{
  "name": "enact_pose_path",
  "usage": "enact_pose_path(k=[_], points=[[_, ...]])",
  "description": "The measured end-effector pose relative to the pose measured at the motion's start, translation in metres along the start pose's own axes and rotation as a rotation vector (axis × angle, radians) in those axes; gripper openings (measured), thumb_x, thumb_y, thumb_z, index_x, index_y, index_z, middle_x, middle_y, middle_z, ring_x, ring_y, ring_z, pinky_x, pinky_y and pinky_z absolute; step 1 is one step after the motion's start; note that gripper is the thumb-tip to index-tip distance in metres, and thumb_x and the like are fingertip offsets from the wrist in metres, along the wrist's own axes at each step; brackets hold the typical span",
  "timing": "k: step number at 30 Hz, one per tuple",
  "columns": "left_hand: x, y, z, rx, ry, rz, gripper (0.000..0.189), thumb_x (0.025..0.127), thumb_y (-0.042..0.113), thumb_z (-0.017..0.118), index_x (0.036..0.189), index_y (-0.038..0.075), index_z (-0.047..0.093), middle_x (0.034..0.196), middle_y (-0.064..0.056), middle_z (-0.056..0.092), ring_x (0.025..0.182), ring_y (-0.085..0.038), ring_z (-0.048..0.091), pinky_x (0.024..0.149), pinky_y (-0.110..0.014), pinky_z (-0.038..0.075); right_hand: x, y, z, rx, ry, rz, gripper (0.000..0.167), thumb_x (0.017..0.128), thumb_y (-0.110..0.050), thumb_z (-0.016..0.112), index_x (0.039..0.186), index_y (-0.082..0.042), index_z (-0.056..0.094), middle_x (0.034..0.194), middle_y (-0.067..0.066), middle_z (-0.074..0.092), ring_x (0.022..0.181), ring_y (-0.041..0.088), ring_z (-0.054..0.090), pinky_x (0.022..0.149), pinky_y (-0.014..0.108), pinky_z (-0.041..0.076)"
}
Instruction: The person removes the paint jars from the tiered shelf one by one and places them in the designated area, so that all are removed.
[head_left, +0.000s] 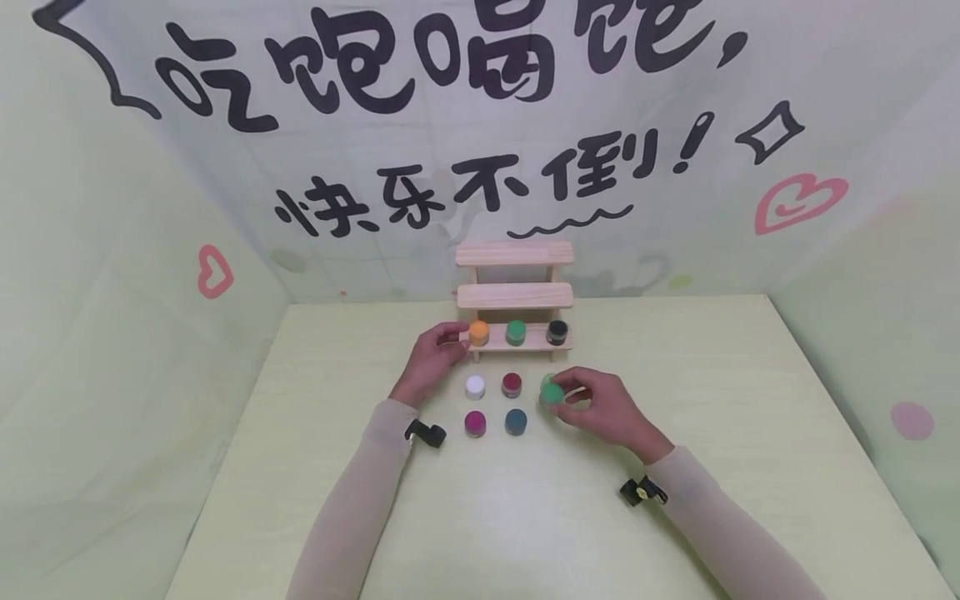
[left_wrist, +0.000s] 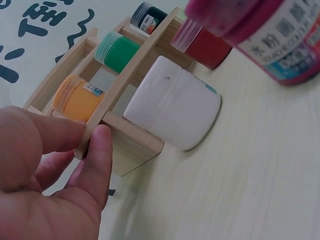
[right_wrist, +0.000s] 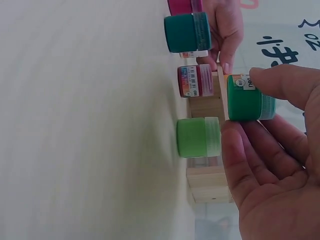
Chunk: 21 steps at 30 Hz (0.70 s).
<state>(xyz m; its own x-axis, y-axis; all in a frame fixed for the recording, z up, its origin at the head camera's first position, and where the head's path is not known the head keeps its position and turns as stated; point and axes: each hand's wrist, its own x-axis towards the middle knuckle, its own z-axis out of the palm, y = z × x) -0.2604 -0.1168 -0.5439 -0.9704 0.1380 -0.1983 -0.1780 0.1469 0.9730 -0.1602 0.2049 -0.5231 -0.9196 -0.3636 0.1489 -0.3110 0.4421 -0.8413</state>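
Pale sleeves point(head_left: 735, 533) reach toward a wooden rack point(head_left: 515, 295), its left end pinched by the left hand point(head_left: 432, 360); the right hand point(head_left: 603, 408), thumb and fingers curled, holds a green jar point(head_left: 552, 394) upright, short of the lowest shelf point(head_left: 536, 337), roughly in line with its black jar point(head_left: 557, 332).

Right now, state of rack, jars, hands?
Rack, upright
Orange jar, shelved
Shelved green jar, upright
Black jar, shelved
White jar, upright
Red jar, upright
Magenta jar, upright
Teal jar, upright
Light-green jar, upright
Held green jar, capped, lifted
Left hand, grips rack
Right hand, holds jar
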Motion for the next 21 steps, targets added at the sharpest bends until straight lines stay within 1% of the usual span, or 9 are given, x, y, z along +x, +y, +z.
enact_pose_path(k=[3,9,16,19,21], points=[[-0.001,0.001,0.001,-0.002,0.01,-0.005,0.037,0.097,0.015,0.074,0.133,0.017,0.069,0.129,-0.01,0.065,0.118,-0.023,0.067,0.098,-0.029,0.059,-0.005,0.002,0.0,-0.019,-0.037,0.017,0.035,0.086,-0.01,0.087,0.118,-0.009,0.074,0.111,0.005,0.078,0.095,0.023,0.075,0.086,0.039,0.065],[-0.003,0.004,0.002,-0.027,0.007,-0.005,0.038,0.097,0.011,0.072,0.135,0.013,0.068,0.128,-0.011,0.062,0.113,-0.022,0.065,0.095,-0.027,0.06,-0.013,0.005,-0.001,-0.085,-0.101,0.061,0.036,0.083,-0.01,0.088,0.117,-0.013,0.075,0.108,-0.001,0.077,0.097,0.017,0.073,0.086,0.035,0.065],[-0.005,0.006,0.003,-0.03,0.015,-0.009,0.038,0.096,0.01,0.073,0.134,0.012,0.069,0.129,-0.012,0.063,0.114,-0.022,0.065,0.094,-0.025,0.059,-0.017,0.006,-0.001,-0.127,-0.146,0.099,0.032,0.086,-0.017,0.088,0.115,-0.016,0.075,0.103,-0.006,0.076,0.095,0.012,0.07,0.087,0.032,0.064],[-0.005,0.006,0.003,-0.033,0.015,-0.009,0.038,0.096,0.01,0.072,0.134,0.012,0.068,0.129,-0.013,0.063,0.114,-0.022,0.065,0.094,-0.026,0.06,-0.019,0.006,0.0,-0.125,-0.154,0.104,0.03,0.086,-0.015,0.087,0.114,-0.018,0.075,0.102,-0.007,0.075,0.094,0.012,0.07,0.087,0.031,0.063],[-0.005,0.006,0.003,-0.035,0.013,-0.009,0.038,0.097,0.01,0.072,0.134,0.012,0.068,0.129,-0.013,0.063,0.115,-0.023,0.065,0.095,-0.026,0.06,-0.02,0.006,0.0,-0.127,-0.156,0.089,0.031,0.086,-0.013,0.087,0.114,-0.016,0.075,0.102,-0.006,0.075,0.095,0.013,0.07,0.087,0.031,0.064]])
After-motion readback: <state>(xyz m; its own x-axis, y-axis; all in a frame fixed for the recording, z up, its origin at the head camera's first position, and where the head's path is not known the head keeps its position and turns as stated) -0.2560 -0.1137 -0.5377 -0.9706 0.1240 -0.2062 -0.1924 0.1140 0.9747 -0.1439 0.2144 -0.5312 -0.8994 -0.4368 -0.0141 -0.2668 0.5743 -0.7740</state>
